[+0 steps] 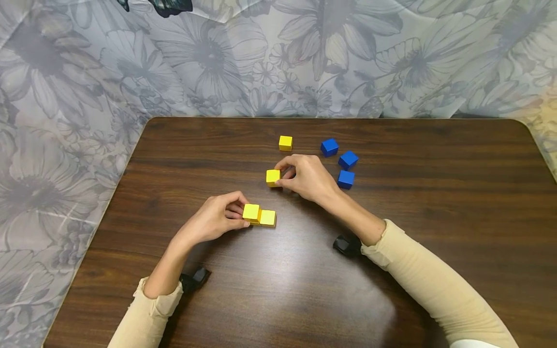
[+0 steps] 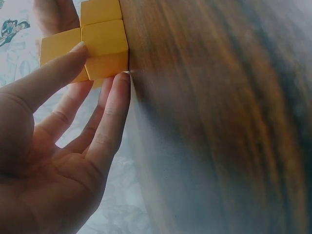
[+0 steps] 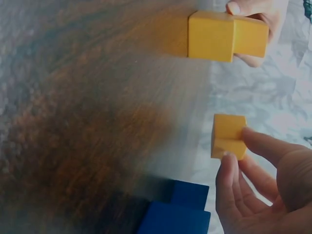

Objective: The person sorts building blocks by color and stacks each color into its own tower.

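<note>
My left hand (image 1: 213, 217) pinches a small group of yellow cubes at mid-table, its thumb on the near side and its fingers behind. In that group, an upper yellow cube (image 1: 251, 212) sits on a lower yellow cube (image 2: 105, 41), which shows in the left wrist view. Against the lower one's right side stands another yellow cube (image 1: 268, 218). Farther back and to the right, my right hand (image 1: 309, 176) holds a single yellow cube (image 1: 271, 179) between thumb and fingertips. The right wrist view shows that cube raised off the wood, apart from the group.
A loose yellow cube (image 1: 285, 143) lies toward the back of the brown table (image 1: 435, 203). Right of it are three blue cubes (image 1: 329, 147), the closest one beside my right wrist. Behind the table's far edge hangs a floral cloth (image 1: 209, 58).
</note>
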Demonstrator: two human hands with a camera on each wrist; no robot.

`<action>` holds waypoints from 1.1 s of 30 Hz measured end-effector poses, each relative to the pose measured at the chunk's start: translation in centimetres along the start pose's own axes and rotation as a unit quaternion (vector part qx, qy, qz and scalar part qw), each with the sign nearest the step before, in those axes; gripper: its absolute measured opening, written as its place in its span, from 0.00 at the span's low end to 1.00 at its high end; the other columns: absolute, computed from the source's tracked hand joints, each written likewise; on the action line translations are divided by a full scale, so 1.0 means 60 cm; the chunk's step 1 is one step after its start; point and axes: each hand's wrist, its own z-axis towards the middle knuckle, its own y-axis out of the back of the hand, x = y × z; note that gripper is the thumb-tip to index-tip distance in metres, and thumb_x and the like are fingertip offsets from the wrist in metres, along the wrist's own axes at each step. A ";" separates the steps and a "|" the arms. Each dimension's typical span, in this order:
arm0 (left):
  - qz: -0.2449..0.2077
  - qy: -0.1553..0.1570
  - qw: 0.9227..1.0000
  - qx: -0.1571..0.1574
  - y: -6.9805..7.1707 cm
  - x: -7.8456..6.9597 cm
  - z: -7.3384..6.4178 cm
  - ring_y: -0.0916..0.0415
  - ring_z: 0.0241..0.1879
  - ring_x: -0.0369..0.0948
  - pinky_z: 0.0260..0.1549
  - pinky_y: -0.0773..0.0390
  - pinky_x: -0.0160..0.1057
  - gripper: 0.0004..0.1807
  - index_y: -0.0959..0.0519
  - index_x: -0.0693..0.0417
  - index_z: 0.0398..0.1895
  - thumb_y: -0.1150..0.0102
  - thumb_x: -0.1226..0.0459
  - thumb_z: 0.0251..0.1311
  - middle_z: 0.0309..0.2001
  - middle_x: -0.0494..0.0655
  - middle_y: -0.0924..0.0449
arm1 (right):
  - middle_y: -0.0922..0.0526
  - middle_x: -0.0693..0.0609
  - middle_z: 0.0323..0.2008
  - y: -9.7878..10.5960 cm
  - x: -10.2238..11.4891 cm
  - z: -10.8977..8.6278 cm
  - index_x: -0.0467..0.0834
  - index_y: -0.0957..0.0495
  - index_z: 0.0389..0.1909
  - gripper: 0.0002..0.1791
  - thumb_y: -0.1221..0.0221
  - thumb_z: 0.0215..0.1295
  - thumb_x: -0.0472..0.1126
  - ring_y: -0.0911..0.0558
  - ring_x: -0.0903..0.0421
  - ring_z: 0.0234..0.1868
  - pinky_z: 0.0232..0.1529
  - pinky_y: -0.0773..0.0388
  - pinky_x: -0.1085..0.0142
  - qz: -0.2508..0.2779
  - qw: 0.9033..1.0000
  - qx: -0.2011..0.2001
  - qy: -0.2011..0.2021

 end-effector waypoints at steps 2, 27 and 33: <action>0.000 0.001 1.000 0.001 0.000 0.001 -0.001 0.18 0.43 0.42 0.42 0.17 0.33 0.17 0.22 0.52 0.43 0.26 0.70 0.53 0.43 0.49 0.19 | 0.13 0.51 0.36 0.003 0.003 -0.002 0.42 0.15 0.45 0.15 0.27 0.56 0.39 0.15 0.61 0.33 0.29 0.19 0.68 0.000 1.000 0.000 0.000; -0.004 -0.006 1.000 0.002 -0.001 0.003 -0.001 0.18 0.42 0.42 0.42 0.17 0.33 0.17 0.22 0.52 0.43 0.26 0.70 0.52 0.42 0.48 0.19 | 0.15 0.54 0.38 0.008 0.026 -0.056 0.44 0.16 0.42 0.15 0.25 0.54 0.41 0.15 0.59 0.36 0.37 0.17 0.67 0.029 0.999 -0.014 0.036; -0.002 -0.005 1.000 0.000 -0.001 0.002 -0.001 0.18 0.42 0.42 0.42 0.17 0.33 0.17 0.22 0.53 0.43 0.26 0.70 0.52 0.42 0.49 0.19 | 0.15 0.55 0.37 0.002 0.030 -0.069 0.45 0.16 0.40 0.15 0.24 0.52 0.40 0.15 0.60 0.35 0.37 0.17 0.67 0.048 0.998 0.000 0.029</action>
